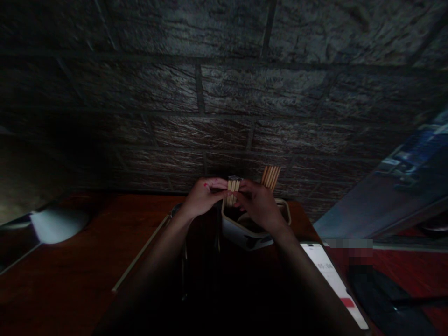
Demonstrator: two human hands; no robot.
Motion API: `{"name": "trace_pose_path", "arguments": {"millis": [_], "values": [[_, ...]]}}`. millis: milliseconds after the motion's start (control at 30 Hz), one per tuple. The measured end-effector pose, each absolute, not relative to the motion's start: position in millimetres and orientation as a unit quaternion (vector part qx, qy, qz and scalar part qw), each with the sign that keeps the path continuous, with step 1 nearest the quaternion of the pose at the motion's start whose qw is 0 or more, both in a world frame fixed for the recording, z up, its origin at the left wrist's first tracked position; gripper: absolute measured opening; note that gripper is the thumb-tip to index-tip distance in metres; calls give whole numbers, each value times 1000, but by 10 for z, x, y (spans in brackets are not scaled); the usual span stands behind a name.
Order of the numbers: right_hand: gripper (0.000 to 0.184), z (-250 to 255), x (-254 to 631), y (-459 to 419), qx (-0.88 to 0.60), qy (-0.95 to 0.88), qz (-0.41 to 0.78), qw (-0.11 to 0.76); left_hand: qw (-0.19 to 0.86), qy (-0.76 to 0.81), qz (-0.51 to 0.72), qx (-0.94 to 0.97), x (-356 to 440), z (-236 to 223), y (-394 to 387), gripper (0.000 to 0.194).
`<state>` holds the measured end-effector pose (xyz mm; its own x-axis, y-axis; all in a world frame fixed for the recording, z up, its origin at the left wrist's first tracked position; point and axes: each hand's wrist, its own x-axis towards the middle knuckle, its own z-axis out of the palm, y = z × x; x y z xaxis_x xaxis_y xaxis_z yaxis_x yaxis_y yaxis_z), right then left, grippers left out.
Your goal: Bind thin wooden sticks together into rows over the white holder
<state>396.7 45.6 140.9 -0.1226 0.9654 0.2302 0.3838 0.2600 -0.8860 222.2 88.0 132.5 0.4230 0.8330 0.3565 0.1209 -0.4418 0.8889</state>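
Observation:
My left hand (206, 193) and my right hand (257, 200) come together over a pale container (245, 235) on the table. Between them they hold a small upright bunch of light wooden chopsticks (234, 186), fingers closed round it from both sides. The bunch's upper ends look dark, and its lower part drops toward the container's inside. Behind my right hand, a second bundle of chopsticks (271, 176), more orange in tone, leans out of the container. My right hand hides the lower part of that bundle and some of the container's rim.
A single chopstick (140, 254) lies slantwise on the brown wooden table (94, 261). A lit phone (332, 282) rests at the right, beside my right forearm. A white cup-like object (58, 226) lies at far left. A stone-block wall (227, 88) rises close behind the container.

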Motion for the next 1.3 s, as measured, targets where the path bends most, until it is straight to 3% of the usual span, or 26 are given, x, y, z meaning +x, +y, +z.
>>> {"name": "trace_pose_path", "arguments": {"millis": [600,1300], "values": [[12,1414,3970,442,-503,-664,350,429,408,332,447,723,2248,1319,878,11],[11,1373,3962,469,-512,-706,244,423,436,352,430,708,2242,1375,859,20]]}}
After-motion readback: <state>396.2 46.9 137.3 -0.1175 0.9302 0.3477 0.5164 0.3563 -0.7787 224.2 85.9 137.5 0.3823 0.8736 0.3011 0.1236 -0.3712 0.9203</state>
